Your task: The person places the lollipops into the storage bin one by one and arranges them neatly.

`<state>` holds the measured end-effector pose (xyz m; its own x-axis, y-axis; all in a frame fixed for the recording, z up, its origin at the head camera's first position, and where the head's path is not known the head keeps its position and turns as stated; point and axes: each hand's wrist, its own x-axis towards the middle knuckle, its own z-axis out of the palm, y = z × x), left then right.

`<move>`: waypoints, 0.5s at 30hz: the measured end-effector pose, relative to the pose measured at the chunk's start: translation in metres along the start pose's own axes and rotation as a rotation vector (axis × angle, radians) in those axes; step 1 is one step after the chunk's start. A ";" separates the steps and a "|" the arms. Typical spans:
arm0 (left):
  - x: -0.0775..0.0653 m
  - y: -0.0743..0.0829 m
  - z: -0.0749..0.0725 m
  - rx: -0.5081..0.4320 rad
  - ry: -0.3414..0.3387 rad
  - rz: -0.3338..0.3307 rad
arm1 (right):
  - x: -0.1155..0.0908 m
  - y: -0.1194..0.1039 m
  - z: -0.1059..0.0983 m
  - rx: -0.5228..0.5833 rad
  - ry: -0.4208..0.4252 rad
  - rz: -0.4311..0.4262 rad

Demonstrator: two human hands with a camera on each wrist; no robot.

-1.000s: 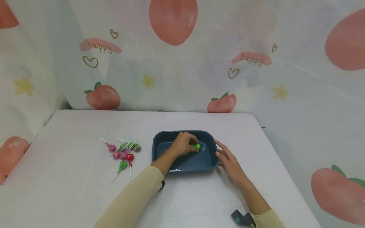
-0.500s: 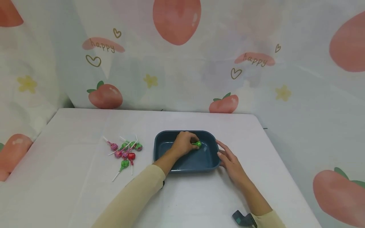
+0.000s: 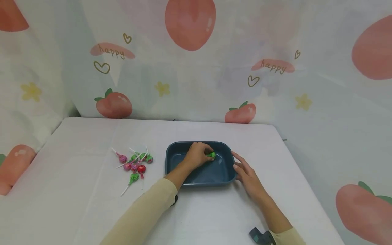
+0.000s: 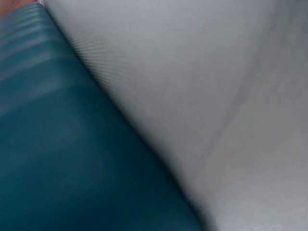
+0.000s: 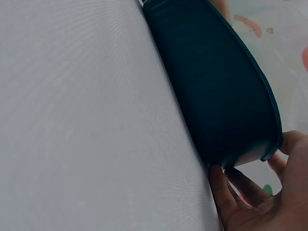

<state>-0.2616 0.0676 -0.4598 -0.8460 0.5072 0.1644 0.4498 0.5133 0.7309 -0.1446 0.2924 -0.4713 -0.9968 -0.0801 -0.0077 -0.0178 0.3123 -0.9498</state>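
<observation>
Inside a dark blue rectangular dish (image 3: 214, 175) my left hand (image 3: 196, 156) pinches a lollipop with a green wrapper (image 3: 212, 155) between thumb and fingers. Its wrapped head shows beyond the fingertips; the stick is hidden by the hand. My right hand (image 3: 249, 177) touches the dish's right end from outside. In the right wrist view, that hand (image 5: 284, 187) has one fingertip at the rim and others against the lower wall of the dish (image 5: 216, 86). The left wrist view is filled by the dish's outer wall (image 4: 72, 144) and white cloth.
Left of the dish lies a loose heap of several lollipops, among them a green one (image 3: 134, 177), a red one (image 3: 141, 169) and a pink one (image 3: 123, 158). They rest on a white-covered table (image 3: 76, 163). A printed fruit backdrop (image 3: 196, 85) hangs behind it.
The head view has shifted slightly. Both hands, the dish and the lollipops stay in the same places relative to one another.
</observation>
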 end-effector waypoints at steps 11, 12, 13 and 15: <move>-0.003 0.002 -0.010 -0.001 0.023 0.029 | 0.000 0.000 0.001 0.013 -0.020 -0.003; -0.003 0.002 -0.011 -0.001 0.027 0.034 | -0.001 0.000 0.001 0.008 -0.021 -0.002; -0.003 0.003 -0.012 -0.004 0.032 0.040 | -0.001 0.000 0.000 0.004 -0.021 0.002; -0.002 0.005 -0.014 -0.027 0.041 0.051 | -0.003 0.000 -0.002 -0.005 -0.015 0.011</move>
<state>-0.2616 0.0596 -0.4472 -0.8334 0.5031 0.2288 0.4853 0.4680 0.7385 -0.1418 0.2946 -0.4705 -0.9956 -0.0904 -0.0230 -0.0069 0.3176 -0.9482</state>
